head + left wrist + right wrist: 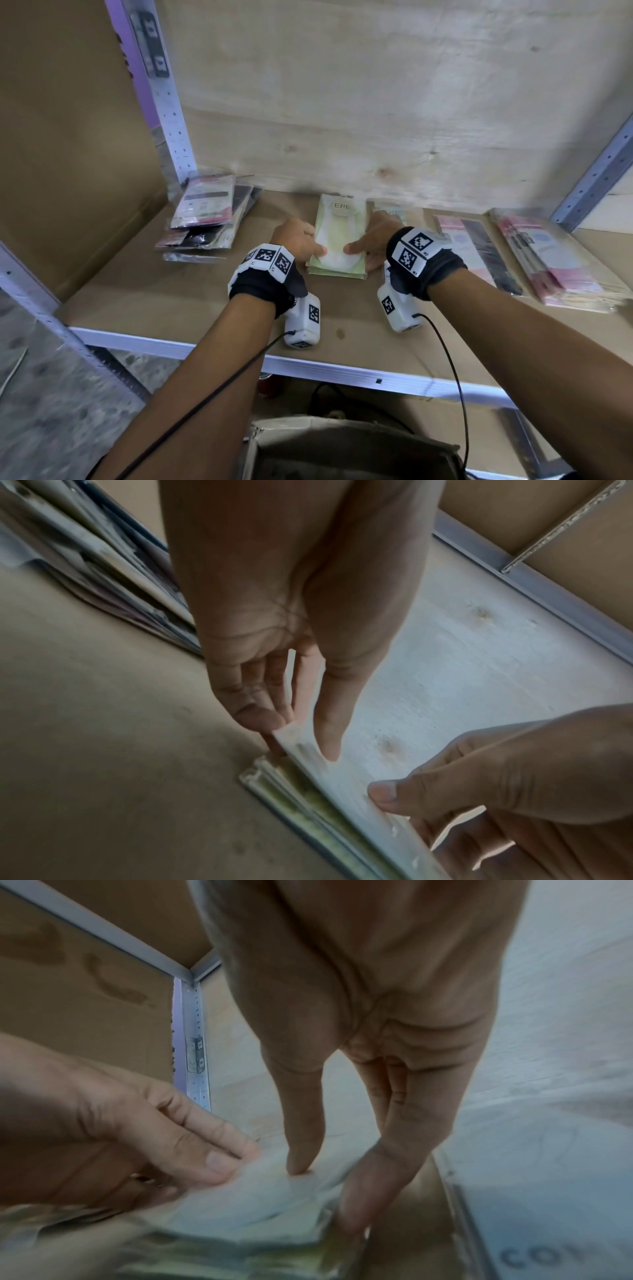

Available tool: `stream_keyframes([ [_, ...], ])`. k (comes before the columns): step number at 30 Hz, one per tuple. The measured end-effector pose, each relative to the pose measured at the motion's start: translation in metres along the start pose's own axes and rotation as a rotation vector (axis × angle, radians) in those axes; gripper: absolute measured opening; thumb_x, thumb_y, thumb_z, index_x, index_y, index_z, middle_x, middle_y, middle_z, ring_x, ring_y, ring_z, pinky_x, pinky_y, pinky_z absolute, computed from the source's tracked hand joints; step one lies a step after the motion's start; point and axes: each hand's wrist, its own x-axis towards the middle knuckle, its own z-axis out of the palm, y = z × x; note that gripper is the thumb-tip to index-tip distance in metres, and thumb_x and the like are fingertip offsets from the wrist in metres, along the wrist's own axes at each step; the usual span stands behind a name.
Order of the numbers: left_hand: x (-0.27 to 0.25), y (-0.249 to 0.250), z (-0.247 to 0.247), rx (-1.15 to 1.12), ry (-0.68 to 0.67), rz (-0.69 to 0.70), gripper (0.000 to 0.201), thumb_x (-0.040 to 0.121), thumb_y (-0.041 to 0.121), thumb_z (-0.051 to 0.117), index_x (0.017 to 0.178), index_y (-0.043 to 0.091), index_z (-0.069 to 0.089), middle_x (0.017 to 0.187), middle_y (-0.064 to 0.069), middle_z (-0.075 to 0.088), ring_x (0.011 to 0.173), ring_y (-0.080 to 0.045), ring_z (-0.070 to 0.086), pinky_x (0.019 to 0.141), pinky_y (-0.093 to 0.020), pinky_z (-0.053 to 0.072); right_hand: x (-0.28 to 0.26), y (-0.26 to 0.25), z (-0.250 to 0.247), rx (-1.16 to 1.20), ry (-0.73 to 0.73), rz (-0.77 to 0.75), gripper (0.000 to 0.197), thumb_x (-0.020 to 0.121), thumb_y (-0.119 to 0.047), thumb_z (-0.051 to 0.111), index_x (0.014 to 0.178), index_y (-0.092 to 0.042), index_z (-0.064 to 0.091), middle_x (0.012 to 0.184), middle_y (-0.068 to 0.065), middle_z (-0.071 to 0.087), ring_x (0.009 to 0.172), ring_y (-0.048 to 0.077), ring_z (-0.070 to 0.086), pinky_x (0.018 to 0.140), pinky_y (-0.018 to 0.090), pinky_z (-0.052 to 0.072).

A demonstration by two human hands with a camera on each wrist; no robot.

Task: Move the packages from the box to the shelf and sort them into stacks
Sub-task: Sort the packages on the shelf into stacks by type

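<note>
A stack of pale green packages [337, 236] lies mid-shelf, its top one marked "ENE". My left hand [315, 248] holds the stack's left near side and my right hand [358, 251] the right near side, both thumbs on top. In the left wrist view my left hand [301, 737] pinches the corner of the top green package [342, 785], lifted a little off those beneath. In the right wrist view my right hand [325, 1191] has its thumb on the top package [260, 1199] and its fingers down the stack's side. The box [342, 448] stands below the shelf, its contents hidden.
A loose pile of pink and black packages [205, 219] lies at the shelf's left. Two pink stacks [472, 246] [555, 260] lie at the right. Another pale package [390, 210] sits behind my right hand. A cardboard panel [68, 137] and a metal post [171, 113] bound the left side.
</note>
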Motion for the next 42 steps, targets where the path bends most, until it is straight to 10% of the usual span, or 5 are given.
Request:
stream_keyframes([
  [11,-0.005,-0.001,-0.002,-0.037,-0.069,-0.01,0.024,0.078,-0.001,0.077,0.095,-0.015,0.066,0.097,-0.024,0.068,0.096,-0.033,0.065,0.095,-0.052,0.052,-0.003,0.0,0.006,-0.073,0.033,0.003,0.055,0.075,-0.024,0.086,0.116,0.0,0.058,0.116,0.017,0.064,0.096,0.034,0.071,0.084,0.048,0.059],
  [16,-0.005,0.0,-0.004,0.031,-0.035,-0.024,0.034,0.077,0.008,0.079,0.062,0.007,0.049,0.071,-0.008,0.053,0.079,-0.025,0.049,0.074,-0.027,0.04,-0.002,0.001,0.007,-0.155,0.04,0.006,0.056,0.078,-0.032,0.083,0.117,0.0,0.057,0.118,0.016,0.063,0.096,0.034,0.072,0.085,0.047,0.059],
  [21,-0.013,-0.004,-0.027,0.123,0.164,0.031,0.024,0.085,0.027,0.072,0.097,0.008,0.061,0.107,-0.006,0.066,0.097,-0.022,0.06,0.083,-0.027,0.047,-0.005,-0.01,0.004,-0.368,0.149,-0.145,0.061,0.082,-0.044,0.075,0.123,-0.004,0.056,0.131,0.011,0.055,0.119,0.03,0.055,0.092,0.038,0.049],
  [25,-0.026,-0.015,-0.069,-0.071,0.358,0.053,0.042,0.09,0.022,0.069,0.129,0.01,0.063,0.126,-0.006,0.066,0.12,-0.023,0.059,0.105,-0.029,0.04,-0.006,-0.045,0.011,-0.239,0.2,-0.329,0.038,0.087,-0.036,0.068,0.114,-0.01,0.067,0.108,0.006,0.067,0.108,0.027,0.059,0.091,0.036,0.049],
  [42,-0.077,-0.089,-0.171,-0.122,0.583,-0.128,0.018,0.09,0.015,0.056,0.078,0.027,0.061,0.09,0.006,0.062,0.093,-0.021,0.06,0.081,-0.023,0.042,0.019,-0.174,0.124,0.11,-0.096,-0.238,0.041,0.082,-0.033,0.079,0.101,-0.003,0.06,0.077,0.009,0.067,0.057,0.02,0.064,0.052,0.029,0.053],
])
